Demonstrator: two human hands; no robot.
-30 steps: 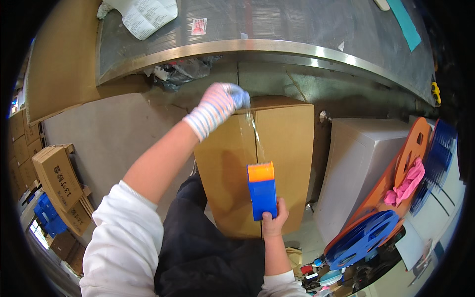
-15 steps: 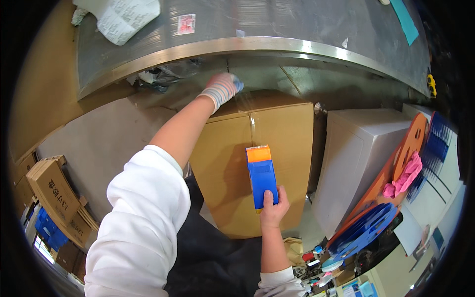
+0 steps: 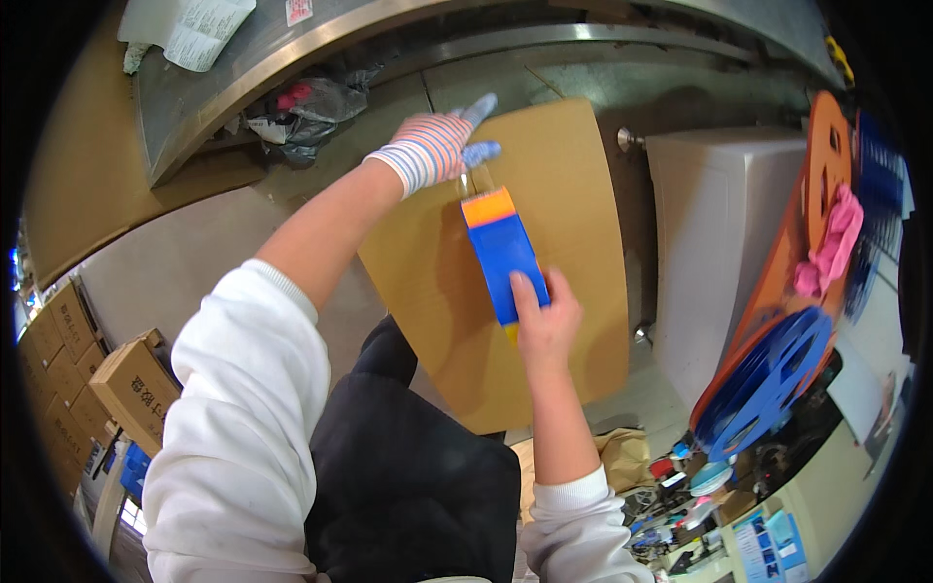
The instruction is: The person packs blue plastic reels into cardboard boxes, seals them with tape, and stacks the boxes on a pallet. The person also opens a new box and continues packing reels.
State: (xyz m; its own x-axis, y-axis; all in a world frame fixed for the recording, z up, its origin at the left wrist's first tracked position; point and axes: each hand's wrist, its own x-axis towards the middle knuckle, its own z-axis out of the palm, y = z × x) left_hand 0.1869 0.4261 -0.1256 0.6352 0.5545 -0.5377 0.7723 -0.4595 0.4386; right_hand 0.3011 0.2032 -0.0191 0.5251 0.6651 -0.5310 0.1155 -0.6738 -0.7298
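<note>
A large brown cardboard box (image 3: 578, 223) stands in front of me, its broad face toward me. My left hand (image 3: 439, 146), in a striped knit glove with blue-grey fingertips, is at the box's far left edge. Its thumb and a finger are spread apart, with nothing seen between them; the other fingers are partly hidden. In my bare right hand (image 3: 550, 316) is a blue and orange tape dispenser (image 3: 506, 260), gripped by its near end. The orange end lies over the box face, just below my left hand, with a bit of clear tape beside it.
Beyond the box runs a metal-edged table (image 3: 292, 60) with a plastic bag (image 3: 316, 112) under it. To the right are a white cabinet (image 3: 705, 233), an orange panel (image 3: 777, 282) with a pink cloth, and blue reels (image 3: 768, 384). Cartons (image 3: 136, 389) are stacked at the left.
My right hand has brought the tape dispenser up the box face toward its far edge. My left hand's fingers have spread. The view has shifted, and the box appears tilted differently.
</note>
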